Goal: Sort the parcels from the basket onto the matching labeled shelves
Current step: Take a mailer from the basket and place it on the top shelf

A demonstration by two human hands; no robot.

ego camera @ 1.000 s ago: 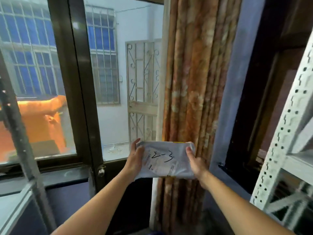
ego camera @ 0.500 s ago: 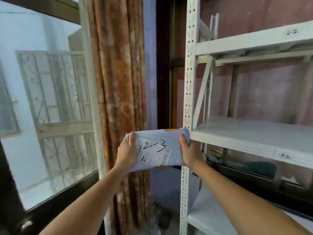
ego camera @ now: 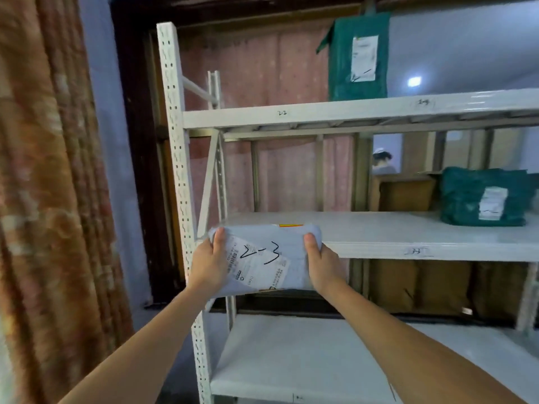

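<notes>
Two green parcels, one upright on the top shelf (ego camera: 358, 55) and one on the middle shelf (ego camera: 484, 196), already sat on the rack, so sorting looked partly done. The grey parcel (ego camera: 264, 259) marked 2-3 remained unplaced, gripped at its ends by the left hand (ego camera: 207, 265) and right hand (ego camera: 322, 265), fingers curled round it, just before the middle shelf (ego camera: 379, 231). Its long axis ran left-right, label facing the person.

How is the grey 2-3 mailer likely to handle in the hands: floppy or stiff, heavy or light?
The grey mailer probably flexes: its rounded ends bulge round the thumbs of the left hand and right hand. It seems light, held out by its ends without visible sag. The smooth plastic skin may be a little slippery.
</notes>
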